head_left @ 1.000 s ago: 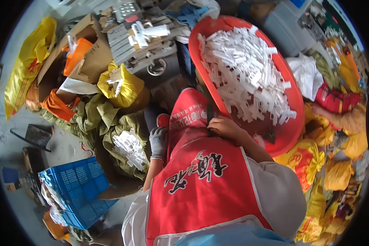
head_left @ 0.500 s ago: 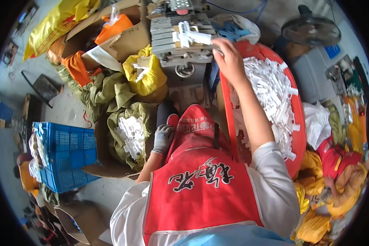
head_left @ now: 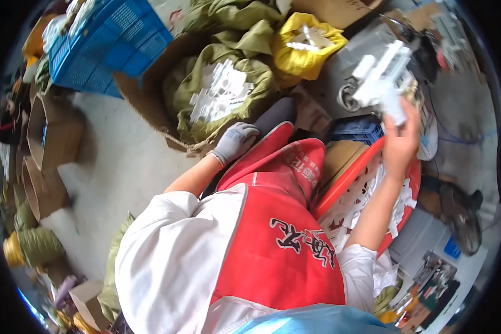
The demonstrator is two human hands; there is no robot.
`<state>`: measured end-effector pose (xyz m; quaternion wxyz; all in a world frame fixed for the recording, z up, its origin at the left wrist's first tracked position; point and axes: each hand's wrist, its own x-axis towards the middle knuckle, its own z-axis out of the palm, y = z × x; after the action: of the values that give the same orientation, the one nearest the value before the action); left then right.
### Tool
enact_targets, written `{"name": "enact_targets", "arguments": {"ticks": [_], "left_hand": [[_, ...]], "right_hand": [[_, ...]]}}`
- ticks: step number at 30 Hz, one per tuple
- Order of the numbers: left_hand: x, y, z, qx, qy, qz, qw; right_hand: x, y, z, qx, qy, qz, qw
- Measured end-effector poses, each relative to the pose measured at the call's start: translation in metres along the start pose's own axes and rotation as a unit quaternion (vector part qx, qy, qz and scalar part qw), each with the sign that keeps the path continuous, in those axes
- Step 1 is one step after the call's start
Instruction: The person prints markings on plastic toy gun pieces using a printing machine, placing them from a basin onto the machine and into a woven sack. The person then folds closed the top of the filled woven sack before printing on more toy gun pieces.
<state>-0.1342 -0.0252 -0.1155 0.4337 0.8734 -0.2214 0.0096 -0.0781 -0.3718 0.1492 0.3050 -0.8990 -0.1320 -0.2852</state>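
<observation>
My bare right hand (head_left: 402,139) is closed round the lower end of a white gun-shaped plastic piece (head_left: 385,78). Motion smears the piece, which shows in front of the grey bench machine with a round knob (head_left: 349,97). My left hand (head_left: 236,142), in a pale knitted glove, lies on my left thigh beside the red apron (head_left: 278,239), its fingers extended and holding nothing. Under my right forearm is a red tub (head_left: 345,181) of white plastic pieces (head_left: 367,203).
A green woven sack (head_left: 186,92) of white parts sits in a cardboard box (head_left: 145,114). Beyond it are a yellow bag (head_left: 295,53) with more parts and a blue crate (head_left: 111,44). A fan (head_left: 461,217) stands right of the tub, with open boxes (head_left: 53,131) far left.
My view has swung round, shifting the machine and tub to the right. My right hand now grips the gun-shaped piece's end more fully. The gloved left hand stays on my thigh.
</observation>
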Motion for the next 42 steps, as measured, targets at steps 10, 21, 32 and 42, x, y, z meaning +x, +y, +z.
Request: {"name": "enact_targets", "arguments": {"ticks": [10,21,32,42], "left_hand": [[-0.054,-0.094,-0.088,0.098,0.207,-0.258,0.938],[0.010,-0.257,-0.065,0.183,0.169,-0.470,0.847],[0.009,-0.280,-0.133,-0.242,0.403,-0.417,0.778],[0.093,-0.088,-0.326,-0.407,0.434,-0.121,0.795]], "right_hand": [[-0.074,-0.027,0.271,0.086,-0.242,0.007,0.966],[-0.094,0.031,0.374,0.014,-0.202,0.207,0.957],[-0.100,0.075,0.399,0.249,-0.058,0.582,0.772],[0.033,-0.071,0.258,0.562,-0.023,0.473,0.678]]}}
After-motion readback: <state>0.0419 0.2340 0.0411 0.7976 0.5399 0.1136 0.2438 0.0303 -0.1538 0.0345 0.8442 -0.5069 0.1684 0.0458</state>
